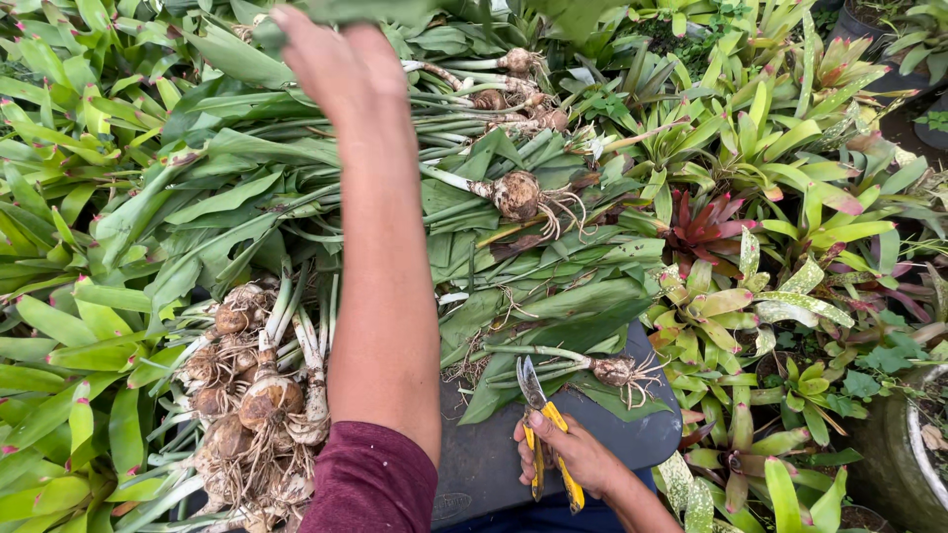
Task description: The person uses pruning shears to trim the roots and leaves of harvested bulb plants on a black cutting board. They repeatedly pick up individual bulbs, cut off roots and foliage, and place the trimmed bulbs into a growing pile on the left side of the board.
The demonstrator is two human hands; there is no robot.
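A: Left hand, status?

B: Arm stretched forward, maroon sleeve at the elbow. The hand reaches the top of the view, fingers closed around a green leaf from the heap of uprooted plants. Fingertips run out of view, so the exact grip cannot be told.

A: Right hand?

B: Low in the view, wrapped around the yellow handles of a pair of garden shears. The grey blades point up and away from the person and look nearly closed.

A: What is nearest the blades?

B: One loose bulb plant, lying across the dark grey surface, its roots to the right, stem and leaves running left. The blade tips sit just beside its stem.

A: Other material?

B: A cluster of brown bulbs with pale roots lies left of the left forearm. More bulbs are scattered on the leaf heap beyond.

A: Surroundings?

B: Bromeliads on the right, green with pink tips, one red. Similar foliage at the far left. A pot rim shows at the lower right.
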